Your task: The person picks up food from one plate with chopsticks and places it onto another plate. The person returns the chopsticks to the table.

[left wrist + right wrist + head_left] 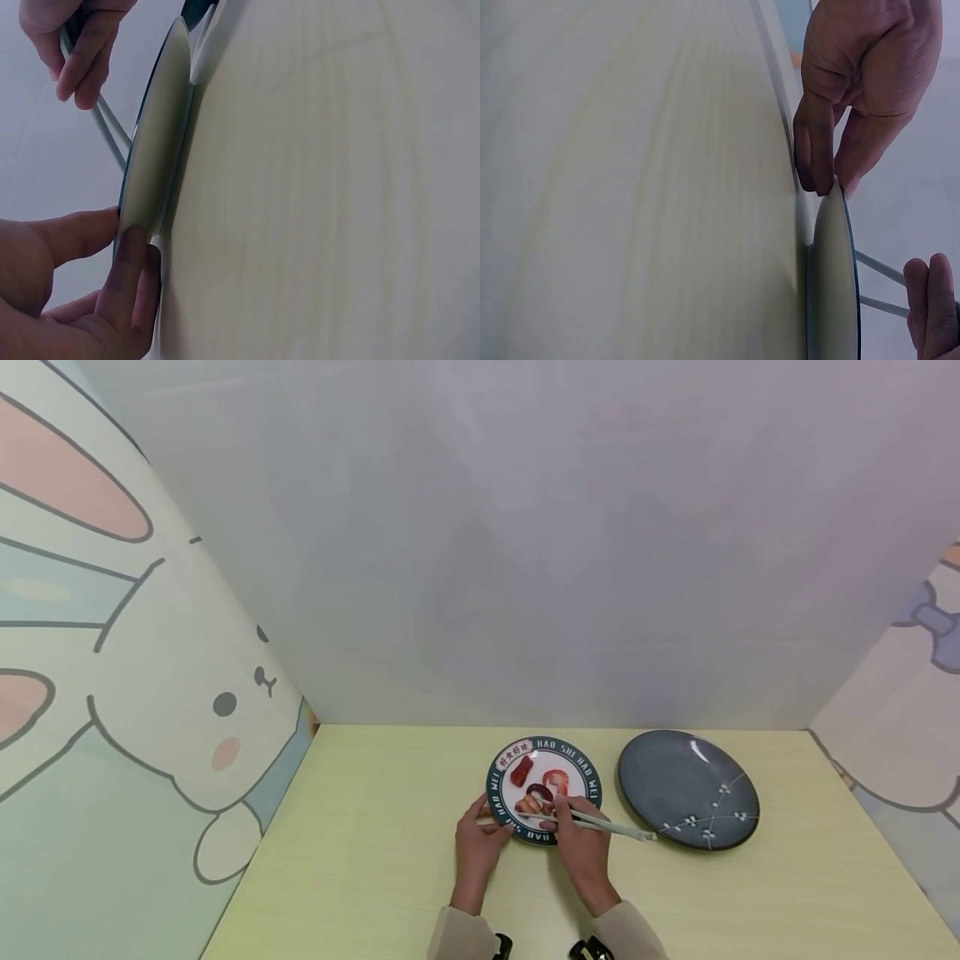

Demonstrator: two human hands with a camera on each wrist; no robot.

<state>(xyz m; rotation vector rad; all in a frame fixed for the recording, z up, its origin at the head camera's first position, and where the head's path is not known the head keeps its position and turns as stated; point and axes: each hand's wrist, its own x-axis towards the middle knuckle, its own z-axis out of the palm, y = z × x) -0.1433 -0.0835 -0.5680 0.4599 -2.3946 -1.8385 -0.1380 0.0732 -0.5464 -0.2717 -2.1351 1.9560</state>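
A round plate (543, 744) with a dark green lettered rim lies on the table, tilted in the wrist views. My left hand (477, 850) pinches its left edge, thumb on top and fingers beneath, as the left wrist view (90, 292) shows. A pair of pale green chopsticks (618, 829) is in my right hand (583, 852), tips low over the plate among the food pieces. On the plate are a dark red chunk (522, 771), a pink-orange shrimp-like piece (555, 781), a dark curved piece (538, 792) and a brown-orange piece (527, 805). Whether the chopsticks grip any piece I cannot tell.
To the right stands a larger dark blue-grey plate (675, 777) with a white blossom pattern. The pale yellow table (375, 843) meets a grey back wall (525, 568). Side panels with a cartoon rabbit (180, 710) rise at left and right.
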